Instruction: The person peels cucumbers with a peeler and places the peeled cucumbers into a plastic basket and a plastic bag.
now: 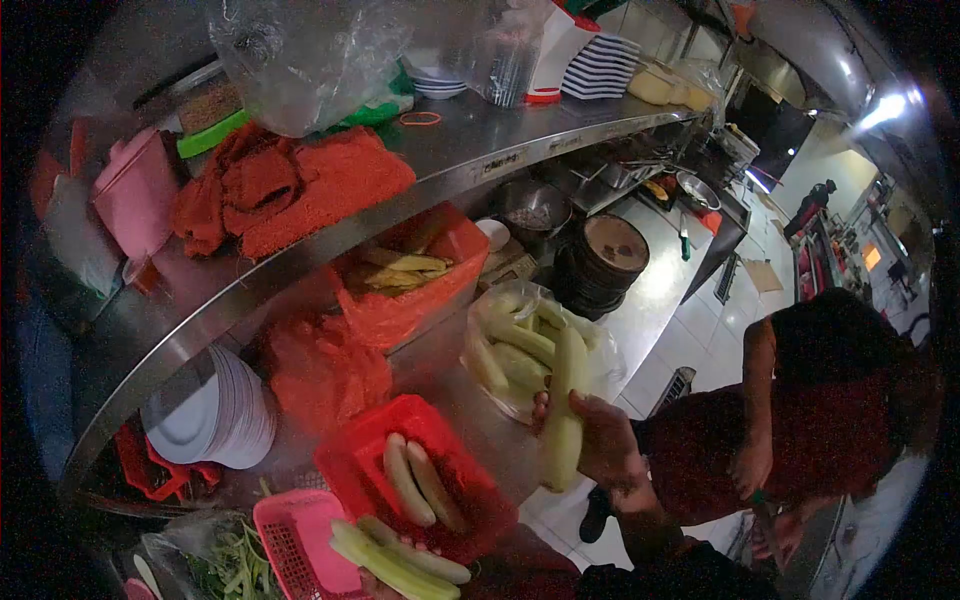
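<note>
My right hand [600, 440] is wrapped round a thick pale green cucumber-like vegetable [565, 410], held upright beside a clear plastic bag [482, 325] of similar vegetables. At the bottom, my left hand [385, 582] is partly hidden under two pale green vegetables [400, 565] that it holds. Between the hands, a red tray [340, 455] contains two pale, long vegetables [408, 480]. A pink basket [285, 530] stands to the left of the held pair.
A co-worker [800, 420] stands at the right with a knife [768, 520]. A steel shelf [470, 160] curves above the counter, with red cloths [330, 190] on it. Stacked plates [215, 410], an orange-red bin [400, 310] and dark round pans [600, 265] stand below.
</note>
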